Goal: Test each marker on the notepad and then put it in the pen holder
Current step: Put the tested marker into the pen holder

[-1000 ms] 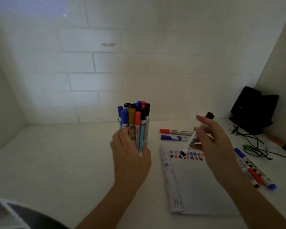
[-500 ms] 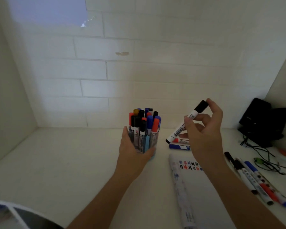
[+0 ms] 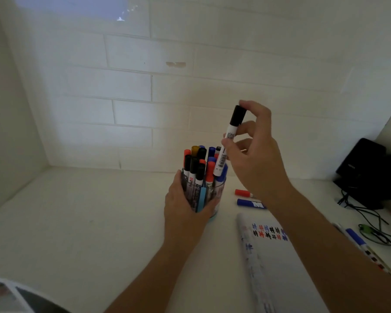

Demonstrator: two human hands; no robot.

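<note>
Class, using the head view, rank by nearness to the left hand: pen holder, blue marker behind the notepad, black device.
1. Pen holder: gripped by the left hand.
2. Blue marker: lying right of the holder.
3. Black device: far right corner.

The marker (image 3: 229,141) in the right hand (image 3: 255,159) has a smooth white plastic barrel and a black cap with a faint sheen. The holder (image 3: 218,190) in the left hand (image 3: 183,206) looks like clear plastic. Under the right forearm, the notepad (image 3: 278,267) is matt white paper. The surface (image 3: 88,222) beneath both hands is smooth, matt white. The wall (image 3: 131,86) beyond them is matt painted brick.
</note>
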